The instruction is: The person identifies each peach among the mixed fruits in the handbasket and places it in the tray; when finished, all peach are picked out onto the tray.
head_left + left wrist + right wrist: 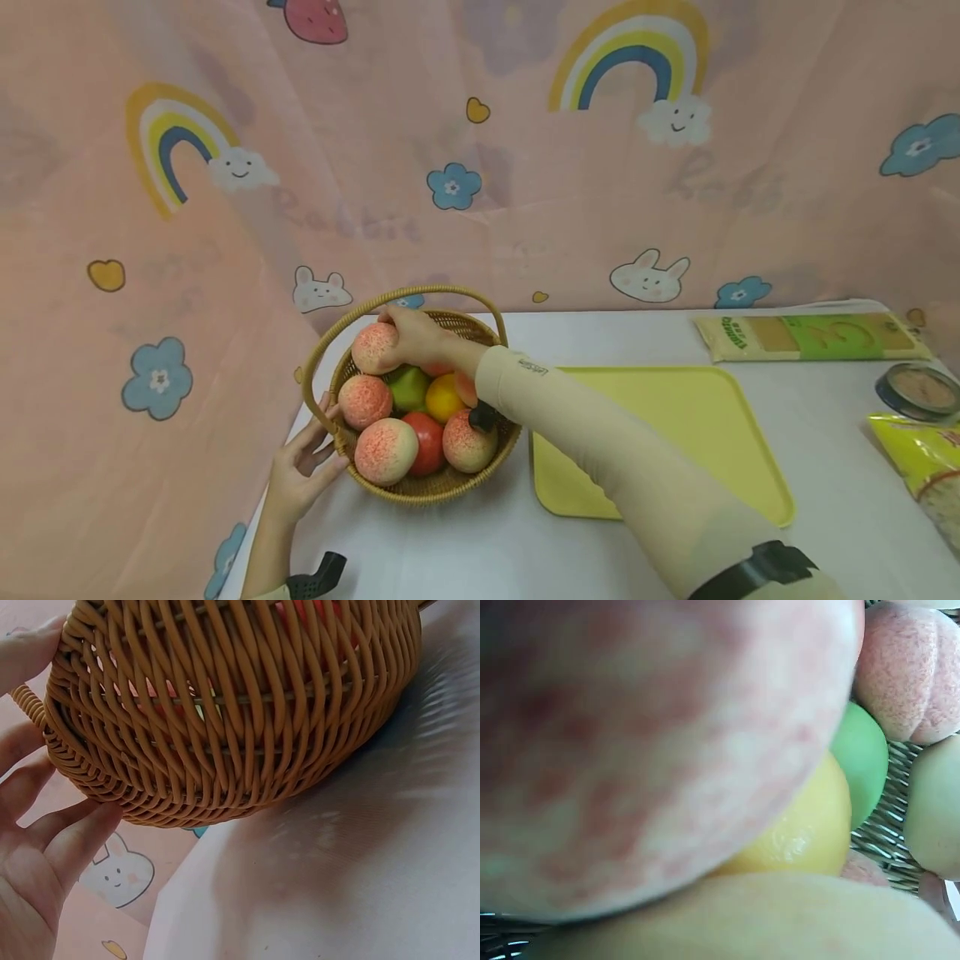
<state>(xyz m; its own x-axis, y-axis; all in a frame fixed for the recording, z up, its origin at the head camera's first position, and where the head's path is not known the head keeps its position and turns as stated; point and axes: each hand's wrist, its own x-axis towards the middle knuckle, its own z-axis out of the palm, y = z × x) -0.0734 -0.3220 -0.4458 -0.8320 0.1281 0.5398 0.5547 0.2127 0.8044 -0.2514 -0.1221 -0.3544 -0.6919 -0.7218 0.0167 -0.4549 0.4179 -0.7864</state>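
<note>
A round wicker basket (427,498) with a tall arched handle holds several peaches, a green fruit (408,388), an orange fruit (444,398) and a red fruit (425,443). My right hand (422,339) reaches in from the right and grips a peach (374,348) at the back left of the basket. At the left side, my left hand (302,467) holds the basket's rim by the handle's base; its fingers (86,836) touch the weave in the left wrist view. Close to the right wrist camera, a blurred peach (652,750) covers much of the view.
Right of the basket lies a yellow tray (675,417), partly under my right forearm. Farther right are a long green-and-beige packet (813,336), a round dark-rimmed container (918,392) and a yellow bag (918,462). A pink patterned cloth (525,208) hangs behind the white table.
</note>
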